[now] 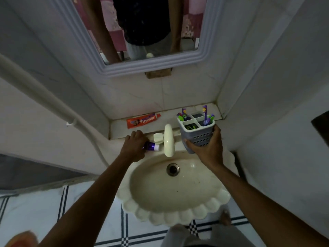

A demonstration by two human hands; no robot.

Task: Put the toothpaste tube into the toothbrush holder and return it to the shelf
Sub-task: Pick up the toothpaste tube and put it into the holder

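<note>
My left hand (pixel 135 145) is closed around a purple tube with a white cap (pixel 151 146), lying at the sink's back rim just left of the tap. My right hand (pixel 207 147) grips the grey perforated toothbrush holder (pixel 196 132) from below and the side, held over the sink's back right rim in front of the shelf. The holder has a white four-part top with several purple and green toothbrushes standing in it. A red toothpaste tube (pixel 143 120) lies flat on the shelf (pixel 122 130) against the wall, apart from both hands.
A cream scalloped sink (pixel 178 207) with a drain (pixel 172 169) is below me. A cream tap (pixel 168 139) stands between my hands. A framed mirror (pixel 142 66) hangs above the shelf. A white pipe (pixel 53 102) runs down the left wall. Walls close in on both sides.
</note>
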